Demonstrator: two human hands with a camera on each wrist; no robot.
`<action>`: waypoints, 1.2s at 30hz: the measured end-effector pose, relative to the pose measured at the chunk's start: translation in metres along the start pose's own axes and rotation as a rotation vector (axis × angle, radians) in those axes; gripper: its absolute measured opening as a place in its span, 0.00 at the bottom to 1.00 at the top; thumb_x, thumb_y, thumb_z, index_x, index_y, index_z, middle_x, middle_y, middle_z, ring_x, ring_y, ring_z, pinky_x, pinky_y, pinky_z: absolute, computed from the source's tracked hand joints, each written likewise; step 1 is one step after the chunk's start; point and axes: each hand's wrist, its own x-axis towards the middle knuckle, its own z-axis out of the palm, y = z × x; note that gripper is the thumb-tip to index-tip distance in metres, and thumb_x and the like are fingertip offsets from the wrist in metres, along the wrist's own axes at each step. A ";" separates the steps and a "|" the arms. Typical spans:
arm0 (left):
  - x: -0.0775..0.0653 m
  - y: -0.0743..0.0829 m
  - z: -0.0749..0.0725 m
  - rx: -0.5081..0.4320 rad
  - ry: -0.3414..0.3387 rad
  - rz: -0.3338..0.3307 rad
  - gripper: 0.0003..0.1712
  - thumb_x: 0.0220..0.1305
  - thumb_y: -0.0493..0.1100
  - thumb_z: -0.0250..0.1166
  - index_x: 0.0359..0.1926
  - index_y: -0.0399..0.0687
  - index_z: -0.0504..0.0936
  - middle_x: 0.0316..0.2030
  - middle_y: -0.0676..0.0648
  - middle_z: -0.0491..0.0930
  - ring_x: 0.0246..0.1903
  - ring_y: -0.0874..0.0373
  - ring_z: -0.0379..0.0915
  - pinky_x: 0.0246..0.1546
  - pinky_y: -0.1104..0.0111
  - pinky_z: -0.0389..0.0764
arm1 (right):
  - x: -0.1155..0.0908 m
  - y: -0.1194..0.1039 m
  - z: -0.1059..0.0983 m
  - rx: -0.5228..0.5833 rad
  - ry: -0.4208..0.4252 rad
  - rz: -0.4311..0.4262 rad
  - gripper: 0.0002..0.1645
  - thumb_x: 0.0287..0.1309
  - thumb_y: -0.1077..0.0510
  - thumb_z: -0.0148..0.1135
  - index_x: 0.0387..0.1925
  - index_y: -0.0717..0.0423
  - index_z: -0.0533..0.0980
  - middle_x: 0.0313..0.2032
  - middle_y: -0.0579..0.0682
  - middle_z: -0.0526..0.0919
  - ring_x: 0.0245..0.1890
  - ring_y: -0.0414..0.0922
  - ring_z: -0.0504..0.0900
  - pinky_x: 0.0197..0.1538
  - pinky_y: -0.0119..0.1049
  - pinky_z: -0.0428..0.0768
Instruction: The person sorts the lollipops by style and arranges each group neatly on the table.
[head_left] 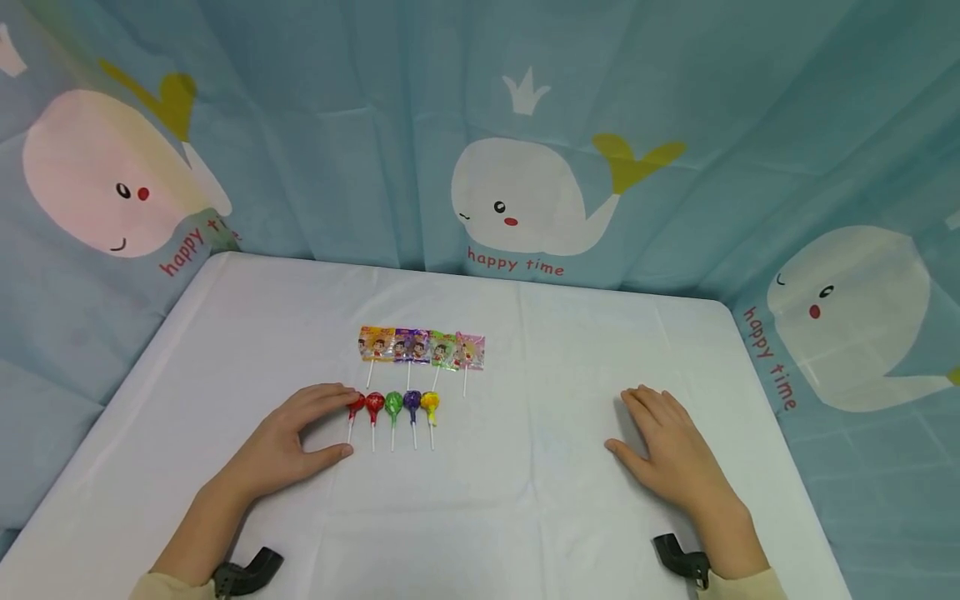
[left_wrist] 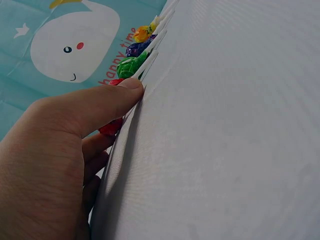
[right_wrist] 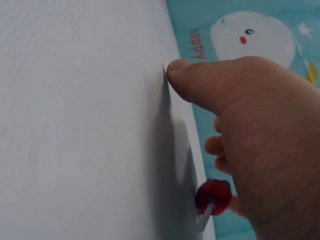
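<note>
In the head view, a row of ball-shaped lollipops lies on the white table: two red, then a green lollipop (head_left: pixel 393 403), a purple lollipop (head_left: pixel 412 401) and a yellow lollipop (head_left: pixel 430 402). My left hand (head_left: pixel 281 446) rests at the row's left end, its fingertips at the outermost red lollipop (head_left: pixel 356 405) and its thumb near that stick. Farther right, my right hand (head_left: pixel 671 454) rests on the table with relaxed fingers. Beneath it, the right wrist view shows a red lollipop (right_wrist: pixel 214 196), hidden from the head view; whether the hand touches it is unclear.
Behind the row lie several lollipops in flat printed wrappers, from an orange wrapper (head_left: pixel 377 342) to a pink wrapper (head_left: pixel 471 351), sticks toward me. A blue whale-print curtain (head_left: pixel 360 167) borders the white table (head_left: pixel 480 533). Black wrist mounts (head_left: pixel 247 573) sit at both cuffs.
</note>
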 end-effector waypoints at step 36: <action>0.002 -0.002 0.000 -0.011 -0.001 0.008 0.44 0.53 0.47 0.89 0.71 0.63 0.83 0.70 0.53 0.79 0.72 0.53 0.68 0.71 0.85 0.54 | -0.040 0.010 -0.020 0.002 -0.053 0.184 0.50 0.60 0.43 0.81 0.74 0.66 0.73 0.70 0.66 0.77 0.71 0.66 0.72 0.85 0.49 0.52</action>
